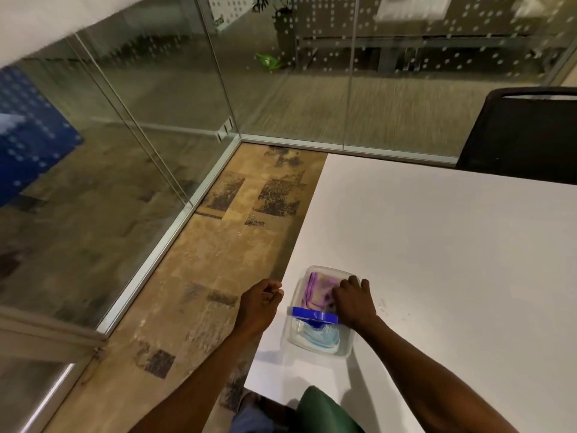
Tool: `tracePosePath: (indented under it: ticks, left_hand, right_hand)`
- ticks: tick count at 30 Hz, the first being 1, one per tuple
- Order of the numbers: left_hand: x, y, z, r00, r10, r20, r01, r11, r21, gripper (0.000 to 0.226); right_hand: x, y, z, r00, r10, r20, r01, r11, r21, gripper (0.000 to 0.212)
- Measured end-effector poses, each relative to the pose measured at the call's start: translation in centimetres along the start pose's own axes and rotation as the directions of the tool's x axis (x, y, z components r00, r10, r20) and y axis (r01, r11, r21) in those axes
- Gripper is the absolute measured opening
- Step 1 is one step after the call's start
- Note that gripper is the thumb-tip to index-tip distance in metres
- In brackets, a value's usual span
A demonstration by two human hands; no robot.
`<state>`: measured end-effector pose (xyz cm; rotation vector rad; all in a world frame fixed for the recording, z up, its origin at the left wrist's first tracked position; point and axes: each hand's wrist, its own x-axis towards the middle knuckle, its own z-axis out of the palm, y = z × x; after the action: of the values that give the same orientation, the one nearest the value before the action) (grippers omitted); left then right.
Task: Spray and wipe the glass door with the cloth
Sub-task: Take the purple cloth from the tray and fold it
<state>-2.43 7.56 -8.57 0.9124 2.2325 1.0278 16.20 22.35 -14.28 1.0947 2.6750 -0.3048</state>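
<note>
A clear plastic tub (345, 351) sits at the near left edge of a white table (452, 245). Inside it lie a purple and yellow cloth (315, 289) and a spray bottle (318, 337) with a blue trigger head, on its side. My right hand (354, 300) reaches into the tub with its fingers curled down on the cloth. My left hand (260, 300) hovers just left of the tub, beyond the table's edge, fingers loosely curled with nothing in them. Glass panels (131, 126) stand to the left and ahead.
A black chair (524, 135) stands at the table's far right. Patterned brown carpet (224, 245) fills the strip between the table and the glass wall. A potted plant is visible beyond the glass. A green object (324, 410) lies at the bottom edge.
</note>
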Motion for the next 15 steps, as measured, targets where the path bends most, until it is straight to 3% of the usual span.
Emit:
tracePosePath:
  ticks: [3, 7, 12, 15]
  left_hand:
    - [0.7, 0.5, -0.3, 1.000, 0.005, 0.011, -0.005, 1.000, -0.012, 0.009]
    - [2.0, 2.0, -0.5, 0.997, 0.064, 0.036, -0.063, 0.998, -0.019, 0.010]
    - [3.4, 4.2, -1.0, 0.933, 0.300, 0.200, -0.305, 0.952, -0.003, 0.022]
    - [3.5, 5.6, -1.8, 0.877, 0.361, 0.317, -0.392, 0.919, 0.038, 0.029]
  right_hand:
    - [0.4, 0.9, -1.6, 0.998, 0.000, -0.068, 0.016, 0.973, 0.231, 0.048]
    - [0.4, 2.5, -4.2, 0.988, -0.021, -0.153, 0.106, 0.814, 0.572, 0.052]
    - [0.1, 2.3, -9.4, 0.973, -0.039, -0.228, 0.194, 0.672, 0.714, 0.004]
    - [-0.2, 2.1, -11.7, 0.965, -0.034, -0.258, 0.223, 0.621, 0.752, 0.008]
